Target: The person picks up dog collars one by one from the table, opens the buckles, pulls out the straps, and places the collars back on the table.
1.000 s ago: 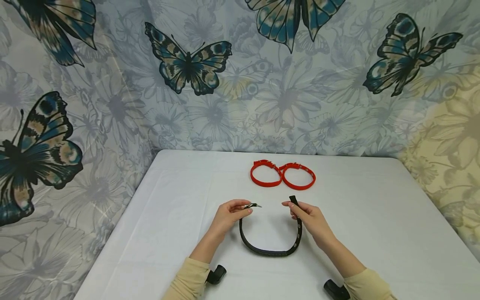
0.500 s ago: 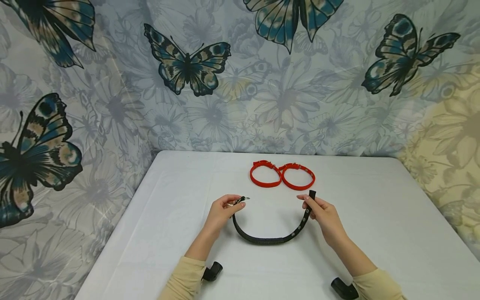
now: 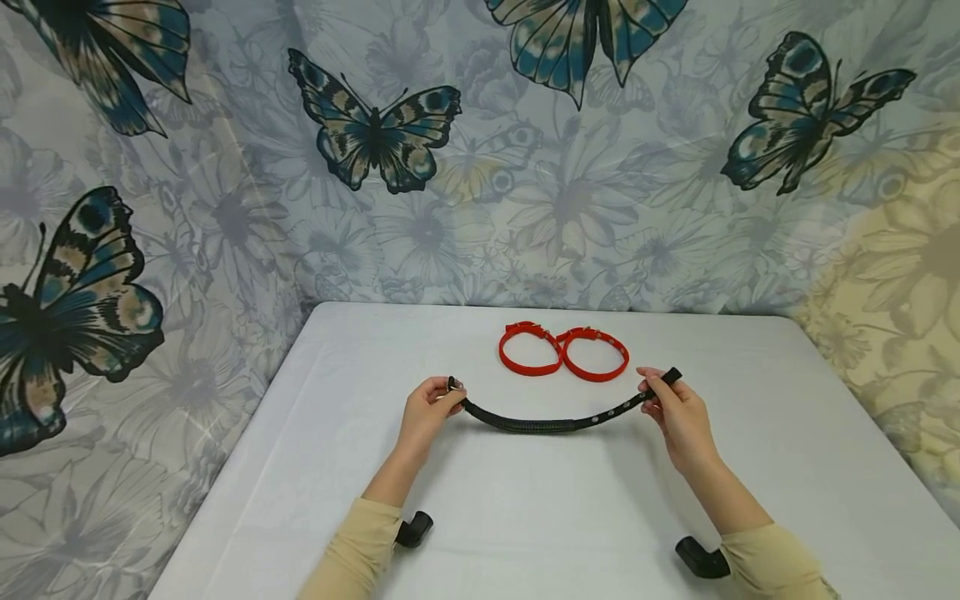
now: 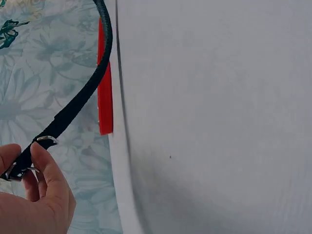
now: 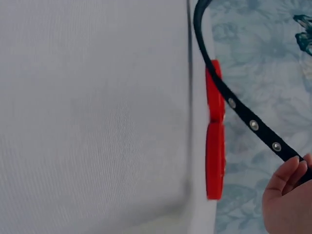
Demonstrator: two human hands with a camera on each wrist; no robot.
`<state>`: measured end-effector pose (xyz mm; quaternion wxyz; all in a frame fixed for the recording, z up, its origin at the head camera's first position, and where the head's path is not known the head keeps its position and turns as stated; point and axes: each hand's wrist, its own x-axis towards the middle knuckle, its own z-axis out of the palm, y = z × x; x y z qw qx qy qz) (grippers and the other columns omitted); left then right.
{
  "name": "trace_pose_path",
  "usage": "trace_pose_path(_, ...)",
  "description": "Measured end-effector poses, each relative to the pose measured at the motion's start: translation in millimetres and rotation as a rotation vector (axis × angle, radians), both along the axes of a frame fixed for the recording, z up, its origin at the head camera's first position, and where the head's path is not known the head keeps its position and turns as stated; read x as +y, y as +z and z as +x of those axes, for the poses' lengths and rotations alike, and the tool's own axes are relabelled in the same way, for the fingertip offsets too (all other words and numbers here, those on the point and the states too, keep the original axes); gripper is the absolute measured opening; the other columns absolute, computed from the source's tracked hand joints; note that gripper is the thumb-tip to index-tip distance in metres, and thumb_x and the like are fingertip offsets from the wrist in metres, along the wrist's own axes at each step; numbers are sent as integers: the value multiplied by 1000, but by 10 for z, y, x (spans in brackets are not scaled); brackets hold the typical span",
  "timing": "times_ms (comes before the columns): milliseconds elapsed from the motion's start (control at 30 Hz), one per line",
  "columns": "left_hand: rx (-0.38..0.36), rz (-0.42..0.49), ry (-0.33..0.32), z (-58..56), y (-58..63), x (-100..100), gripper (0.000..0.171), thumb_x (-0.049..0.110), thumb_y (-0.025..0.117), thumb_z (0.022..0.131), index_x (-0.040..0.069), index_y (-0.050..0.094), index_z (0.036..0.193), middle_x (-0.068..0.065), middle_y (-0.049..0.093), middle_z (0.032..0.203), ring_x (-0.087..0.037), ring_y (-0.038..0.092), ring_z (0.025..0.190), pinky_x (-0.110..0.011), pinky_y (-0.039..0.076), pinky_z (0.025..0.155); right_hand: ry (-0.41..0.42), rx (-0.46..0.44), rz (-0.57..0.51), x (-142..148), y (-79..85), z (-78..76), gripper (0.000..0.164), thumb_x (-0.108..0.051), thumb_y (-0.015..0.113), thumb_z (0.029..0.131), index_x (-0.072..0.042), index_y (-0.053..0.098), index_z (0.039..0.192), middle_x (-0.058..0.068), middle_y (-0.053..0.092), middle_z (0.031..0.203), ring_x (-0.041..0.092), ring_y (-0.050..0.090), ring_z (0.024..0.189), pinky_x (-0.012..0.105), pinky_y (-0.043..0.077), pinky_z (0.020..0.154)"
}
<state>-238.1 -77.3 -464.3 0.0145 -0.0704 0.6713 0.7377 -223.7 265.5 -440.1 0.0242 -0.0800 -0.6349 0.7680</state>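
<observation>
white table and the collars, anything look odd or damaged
No visible damage: the black strap hangs unfastened between left hand and right hand, the red collars lie side by side. Only a tiny dark speck on the white table, in the left wrist view, looks odd.

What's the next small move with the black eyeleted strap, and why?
Probably move the right hand, with its end of the black eyeleted strap, toward the silver metal fittings at the left hand: the strap's ends are apart, while two red bands beyond form rings.
</observation>
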Motion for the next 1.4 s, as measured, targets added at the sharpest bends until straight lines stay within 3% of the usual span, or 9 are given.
trace_pose_path(200, 38, 39, 54, -151, -88, -58, 23, 5, 65, 83, -2, 54, 102, -11, 60, 94, -15, 62, 76, -27, 53, 71, -50, 51, 35, 222, -228, -203, 35, -24, 64, 87, -6, 60, 117, -2, 64, 88, 7, 58, 78, 18, 51, 70)
trace_pose_path(400, 60, -85, 34, -251, -162, -115, 15, 1, 57, 87, 0, 54, 101, -12, 60, 96, -14, 62, 76, -28, 54, 70, -1, 56, 148, 450, -426, -317, 45, -27, 65, 86, 1, 56, 121, 2, 65, 95, 7, 62, 84, 22, 52, 74)
trace_pose_path(500, 72, -228, -20, -266, -173, -157, 12, 4, 56, 88, 2, 56, 100, -12, 60, 100, -17, 62, 82, -31, 53, 72, -6, 23, 268, 485, -439, -314, 48, -29, 66, 86, 1, 55, 121, -1, 64, 96, 5, 62, 83, 22, 52, 73)
trace_pose_path(633, 143, -548, -91, -250, -153, -211, 11, 8, 58, 87, 7, 60, 98, -10, 60, 101, -22, 60, 88, -33, 51, 72, 13, 33, 578, 498, -403, -262, 43, -23, 62, 88, 1, 52, 123, 4, 58, 99, 3, 60, 81, 21, 52, 72)
trace_pose_path(800, 259, -920, -116, -216, -149, -236, 14, 12, 64, 84, 13, 62, 98, -6, 60, 102, -22, 58, 91, -36, 49, 71, 45, 156, 1032, 523, -377, -204, 32, -10, 62, 86, -3, 58, 116, 17, 60, 103, 22, 58, 89, 35, 48, 73)
trace_pose_path(933, 334, -1136, -96, -185, -140, -232, 13, 11, 67, 82, 16, 66, 93, -3, 60, 103, -22, 56, 90, -36, 49, 65, 97, 299, 1257, 521, -402, -175, 25, -2, 64, 80, -2, 63, 105, 22, 58, 105, 41, 51, 98, 53, 42, 79)
trace_pose_path(1000, 370, -1208, -88, -169, -131, -227, 10, 9, 68, 81, 15, 68, 89, -4, 61, 102, -23, 56, 91, -36, 49, 67, 105, 358, 1363, 506, -414, -153, 21, -2, 66, 77, -3, 66, 98, 20, 59, 104, 42, 48, 99, 56, 41, 77)
trace_pose_path(1133, 360, -1292, -100, -130, -104, -213, 5, 13, 69, 81, 12, 70, 86, -6, 62, 101, -27, 54, 97, -39, 47, 76, 127, 414, 1494, 480, -417, -116, 17, -3, 69, 75, -4, 67, 92, 16, 61, 97, 38, 50, 95, 53, 44, 71)
trace_pose_path(1400, 295, -1306, -204, -65, -48, -215, 22, 20, 66, 83, 8, 67, 102, -16, 54, 126, -33, 45, 120, -52, 34, 97, 204, 337, 1487, 469, -411, -97, 19, -8, 62, 82, 0, 63, 99, 14, 62, 97, 34, 58, 92, 49, 49, 70)
